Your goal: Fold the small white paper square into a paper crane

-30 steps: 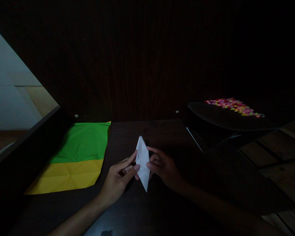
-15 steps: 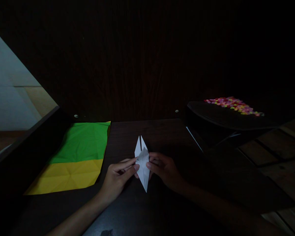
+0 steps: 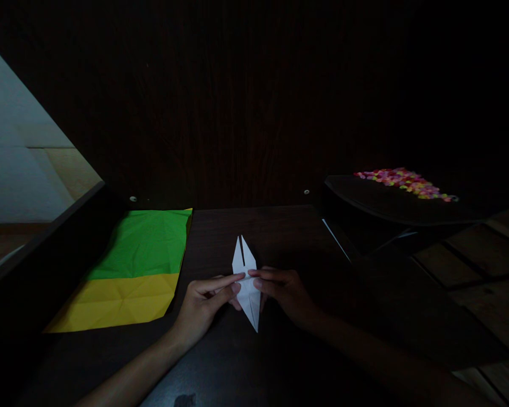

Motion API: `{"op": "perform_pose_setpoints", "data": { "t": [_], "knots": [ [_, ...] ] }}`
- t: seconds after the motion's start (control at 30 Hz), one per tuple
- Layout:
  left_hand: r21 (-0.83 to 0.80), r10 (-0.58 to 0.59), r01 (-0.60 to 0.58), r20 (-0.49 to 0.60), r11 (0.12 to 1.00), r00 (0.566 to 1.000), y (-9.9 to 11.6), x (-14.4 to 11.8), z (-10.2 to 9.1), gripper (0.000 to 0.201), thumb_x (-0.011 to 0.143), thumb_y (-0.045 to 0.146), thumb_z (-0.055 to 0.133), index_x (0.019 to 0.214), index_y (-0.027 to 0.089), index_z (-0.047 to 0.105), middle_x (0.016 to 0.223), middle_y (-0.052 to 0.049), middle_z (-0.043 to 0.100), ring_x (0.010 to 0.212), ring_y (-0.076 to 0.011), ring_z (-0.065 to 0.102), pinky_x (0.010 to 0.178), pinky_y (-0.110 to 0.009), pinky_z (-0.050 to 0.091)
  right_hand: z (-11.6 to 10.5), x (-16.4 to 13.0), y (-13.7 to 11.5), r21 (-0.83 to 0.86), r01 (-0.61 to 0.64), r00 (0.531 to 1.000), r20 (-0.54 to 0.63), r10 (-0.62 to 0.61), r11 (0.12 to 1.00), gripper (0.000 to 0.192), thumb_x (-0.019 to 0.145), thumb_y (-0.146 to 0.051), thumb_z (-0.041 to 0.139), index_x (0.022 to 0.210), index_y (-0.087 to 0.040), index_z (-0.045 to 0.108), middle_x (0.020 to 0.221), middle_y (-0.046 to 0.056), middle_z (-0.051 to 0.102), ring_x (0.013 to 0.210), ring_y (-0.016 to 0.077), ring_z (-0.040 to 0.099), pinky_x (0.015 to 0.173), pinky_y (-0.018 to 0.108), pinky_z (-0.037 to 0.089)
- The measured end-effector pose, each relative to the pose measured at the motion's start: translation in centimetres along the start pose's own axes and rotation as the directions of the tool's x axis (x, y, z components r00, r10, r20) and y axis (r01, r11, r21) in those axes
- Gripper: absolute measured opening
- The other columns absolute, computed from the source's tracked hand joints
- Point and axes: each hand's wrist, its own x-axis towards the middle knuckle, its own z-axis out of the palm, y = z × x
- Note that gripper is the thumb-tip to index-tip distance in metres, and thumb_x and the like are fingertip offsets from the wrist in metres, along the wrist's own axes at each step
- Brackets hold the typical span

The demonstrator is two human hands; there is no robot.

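Observation:
A white folded paper piece (image 3: 246, 282), long and pointed at both ends, lies on the dark wooden table (image 3: 254, 350). Its far end is split into two narrow tips. My left hand (image 3: 203, 305) pinches its left side and my right hand (image 3: 282, 288) pinches its right side, the fingertips of both meeting at a crease across its middle. The near point sticks out below my fingers.
A creased green sheet (image 3: 146, 243) overlaps a yellow sheet (image 3: 114, 302) on the table to the left. A dark raised surface at the right carries a heap of small colourful pieces (image 3: 405, 182). A dark wooden wall stands behind. The scene is dim.
The top flap of the white paper has been folded down toward me, uncovering the two split tips at the far end. Both hands stayed on the paper and pressed lower.

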Motion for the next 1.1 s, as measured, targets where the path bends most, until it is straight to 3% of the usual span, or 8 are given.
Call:
{"op": "perform_pose_setpoints", "data": {
  "t": [0.53, 0.7, 0.9, 1.1],
  "knots": [
    [-0.205, -0.012, 0.024, 0.063, 0.978, 0.998, -0.4, 0.0, 0.0, 0.02, 0.08, 0.024, 0.072, 0.099, 0.018, 0.079, 0.065, -0.004, 0.076, 0.057, -0.0175, 0.069, 0.062, -0.027, 0.053, -0.5, 0.3, 0.5, 0.188, -0.028, 0.996, 0.084, 0.012, 0.982, 0.018, 0.07, -0.038, 0.08, 0.08, -0.022, 0.08, 0.076, 0.002, 0.062, 0.063, 0.0131, 0.059, 0.05, 0.024, 0.049],
    [-0.177, -0.021, 0.028, 0.044, 0.984, 0.999, -1.2, 0.0, -0.3, 0.018, 0.081, 0.023, 0.072, 0.096, 0.017, 0.08, 0.072, -0.007, 0.077, 0.06, -0.0194, 0.07, 0.064, -0.029, 0.053, -0.3, 0.1, -0.1, 0.203, -0.039, 0.998, 0.061, 0.027, 0.979, 0.015, 0.068, -0.036, 0.079, 0.073, -0.023, 0.08, 0.072, 0.002, 0.061, 0.064, 0.0138, 0.055, 0.052, 0.024, 0.044],
    [-0.097, 0.009, -0.006, 0.033, 0.995, 0.999, -0.6, -0.1, -0.2, 0.016, 0.081, 0.025, 0.071, 0.091, 0.017, 0.08, 0.073, -0.007, 0.077, 0.063, -0.0199, 0.069, 0.065, -0.029, 0.053, -0.3, 0.2, -0.4, 0.23, -0.071, 0.995, 0.083, 0.053, 0.971, 0.013, 0.071, -0.032, 0.073, 0.071, -0.021, 0.078, 0.072, 0.002, 0.062, 0.068, 0.015, 0.056, 0.055, 0.024, 0.044],
    [-0.011, 0.057, -0.057, 0.039, 0.998, 0.998, -0.2, -0.1, -0.2, 0.018, 0.082, 0.027, 0.067, 0.09, 0.016, 0.079, 0.078, -0.008, 0.076, 0.066, -0.0195, 0.068, 0.065, -0.028, 0.052, -0.1, -0.2, -0.5, -0.044, 0.042, 0.997, 0.072, -0.039, 0.998, 0.011, 0.076, -0.032, 0.073, 0.078, -0.021, 0.074, 0.075, 0.001, 0.066, 0.069, 0.0142, 0.058, 0.063, 0.026, 0.045]
  ]
}}
